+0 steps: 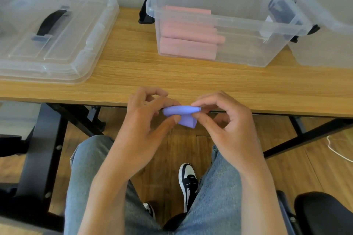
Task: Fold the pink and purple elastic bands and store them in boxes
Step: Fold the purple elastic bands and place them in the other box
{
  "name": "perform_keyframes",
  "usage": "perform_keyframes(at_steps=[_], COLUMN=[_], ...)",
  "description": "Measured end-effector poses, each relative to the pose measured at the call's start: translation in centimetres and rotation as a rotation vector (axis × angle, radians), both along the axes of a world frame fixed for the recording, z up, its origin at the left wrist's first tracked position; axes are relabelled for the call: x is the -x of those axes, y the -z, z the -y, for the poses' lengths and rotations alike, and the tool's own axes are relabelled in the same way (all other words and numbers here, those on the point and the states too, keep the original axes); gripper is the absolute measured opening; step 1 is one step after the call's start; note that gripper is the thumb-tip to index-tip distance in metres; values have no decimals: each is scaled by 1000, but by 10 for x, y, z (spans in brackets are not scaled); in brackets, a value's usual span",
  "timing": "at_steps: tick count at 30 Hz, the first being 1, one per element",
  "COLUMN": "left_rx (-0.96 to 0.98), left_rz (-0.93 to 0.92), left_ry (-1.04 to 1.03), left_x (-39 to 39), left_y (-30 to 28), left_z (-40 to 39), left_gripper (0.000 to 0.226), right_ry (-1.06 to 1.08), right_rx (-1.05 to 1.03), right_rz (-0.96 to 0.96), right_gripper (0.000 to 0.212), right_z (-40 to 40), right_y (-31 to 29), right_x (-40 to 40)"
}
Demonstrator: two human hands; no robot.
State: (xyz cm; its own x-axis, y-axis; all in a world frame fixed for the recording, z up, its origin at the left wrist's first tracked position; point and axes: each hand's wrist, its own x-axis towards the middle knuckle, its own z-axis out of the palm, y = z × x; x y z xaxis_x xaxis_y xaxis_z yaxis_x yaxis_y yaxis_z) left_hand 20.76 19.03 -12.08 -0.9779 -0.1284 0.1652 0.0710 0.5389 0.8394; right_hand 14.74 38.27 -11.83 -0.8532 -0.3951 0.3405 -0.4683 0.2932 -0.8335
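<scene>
While pinched, purple band (pixel 182 114) bends (both hands).

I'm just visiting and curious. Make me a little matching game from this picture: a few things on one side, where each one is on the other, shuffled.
Things:
1. purple band
2. pink bands
3. lid
4. shoe

Places:
A. flat on the table's left side
B. on the floor under the table edge
C. pinched between both hands
D. inside the clear box

Pairs: 1-C, 2-D, 3-A, 4-B. The left hand and right hand both hold the purple band.
</scene>
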Motion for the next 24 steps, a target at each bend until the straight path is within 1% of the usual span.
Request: perform_keyframes(at_steps=[3, 6, 9, 11, 14, 18, 20, 22, 24], left_rx=[-108, -219, -360, -463, -592, -590, -604, -606, -589], left_rz=[35, 48, 58, 53, 71, 53, 39, 32, 28], left_ry=[58, 75, 116, 147, 168, 96, 66, 55, 53], left_x=[-3, -4, -6, -7, -8, -7, -6, -5, -6], left_y=[-4, -6, -8, -9, -9, -5, -3, -2, -2], left_z=[-2, -4, -3, -3, -2, -2, -3, -2, -2], left_gripper=[18, 18, 19, 23, 29, 24, 23, 26, 31], right_ry=[-11, -49, -68, -59, -49, -39, -52, -75, -64], right_rx=[38, 94, 205, 283, 330, 298, 310, 312, 303], right_rz=[63, 123, 182, 175, 135, 74, 113, 166, 226], right_gripper=[20, 18, 23, 30, 33, 34, 31, 26, 27], right_z=[2, 3, 2, 2, 1, 1, -1, -2, -1], right_y=[0, 1, 0, 0, 0, 2, 1, -1, -3], right_x=[-3, -5, -5, -5, -4, -5, -6, -7, -7])
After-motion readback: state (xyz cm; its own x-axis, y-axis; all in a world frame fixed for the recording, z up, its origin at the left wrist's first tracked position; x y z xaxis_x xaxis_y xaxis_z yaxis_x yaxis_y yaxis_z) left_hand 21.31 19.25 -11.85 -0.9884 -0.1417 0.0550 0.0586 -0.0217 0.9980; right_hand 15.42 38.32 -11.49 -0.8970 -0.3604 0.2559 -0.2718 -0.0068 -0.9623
